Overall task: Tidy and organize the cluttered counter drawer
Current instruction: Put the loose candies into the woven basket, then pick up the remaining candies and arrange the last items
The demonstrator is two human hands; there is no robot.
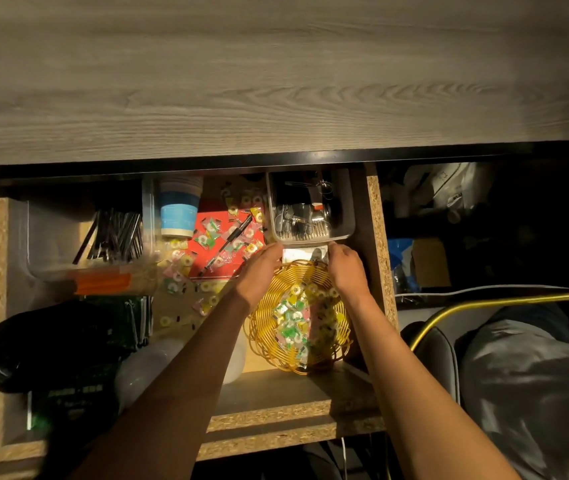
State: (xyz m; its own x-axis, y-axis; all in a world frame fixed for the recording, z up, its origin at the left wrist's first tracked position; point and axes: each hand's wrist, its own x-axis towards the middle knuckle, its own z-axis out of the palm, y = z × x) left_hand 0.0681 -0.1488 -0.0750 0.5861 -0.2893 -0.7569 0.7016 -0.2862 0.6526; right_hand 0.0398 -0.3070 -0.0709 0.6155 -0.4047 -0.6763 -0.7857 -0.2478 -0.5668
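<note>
An open drawer (376,237) is seen from above, under the counter (276,74). Both hands are reached into its right half. The left hand (258,271) and the right hand (347,268) are set at the two ends of a small pale packet (305,253), which seems to be pinched between thumb and fingers on each side; the fingertips are partly hidden, so the exact grip cannot be told. The packet lies between the grey cutlery tray (345,209) toward the drawer's back and the yellow wire basket (296,320) toward its front, touching or just beside both. Its long axis runs left to right, across the drawer, with one hand at each end, neither nearer than the other. The coming move is judged to turn on lifting it straight up out of that narrow gap.

Counted: one basket, holding many wrapped sweets (293,317); one cutlery tray; one stack of paper cups (179,213) at the back; one red sheet (220,244) with one pen (227,245) lying slantwise on it; one clear tub (51,237) of black sticks at the back left. Loose sweets, too many to count, are scattered over the middle of the drawer floor. A dark bundle (51,341) lies at the front left corner.
</note>
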